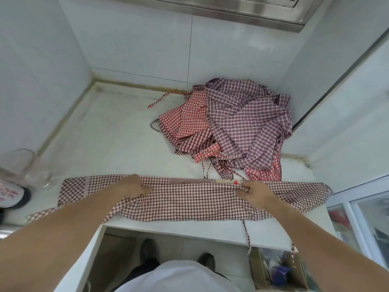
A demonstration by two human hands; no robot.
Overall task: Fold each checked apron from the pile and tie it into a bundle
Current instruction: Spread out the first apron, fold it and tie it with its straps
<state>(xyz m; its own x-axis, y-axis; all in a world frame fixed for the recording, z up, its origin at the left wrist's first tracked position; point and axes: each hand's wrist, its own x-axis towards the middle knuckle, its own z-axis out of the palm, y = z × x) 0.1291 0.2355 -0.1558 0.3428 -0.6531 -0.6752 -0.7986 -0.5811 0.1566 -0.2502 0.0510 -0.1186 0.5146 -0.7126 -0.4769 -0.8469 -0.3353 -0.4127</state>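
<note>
White stone table (117, 131) carries everything; it sits in a tiled corner.

Pile (233, 127) of unfolded checked aprons: far right of the table, against the wall corner. Mixed red and purple-brown checks, ties straggling out towards the left and the near side. Well apart from the left hand, near the right one.

Apron (189, 201) in work: brown-and-white check, spread flat along the near edge of the table. Long axis runs left to right, parallel to the table edge. Already narrowed to a band, judged a partial lengthwise fold. One tie (246, 237) hangs off the near edge, pointing down to the floor.

Left hand (134, 186): rests on the upper edge of the band, left of centre, fingers curled over a gathered ridge of cloth. Grip closed on fabric.

Right hand (255, 192): right of centre, fingertips pinching a fold of the same edge, just below a small red mark (235, 182) on the hem.

Judgement: two hands spaced along one edge keep it straight and taut, so the next lengthwise fold lands even. Tying not yet begun.

Clear glass container (23, 165) stands at the far left of the table, just beside the apron's left end.
</note>
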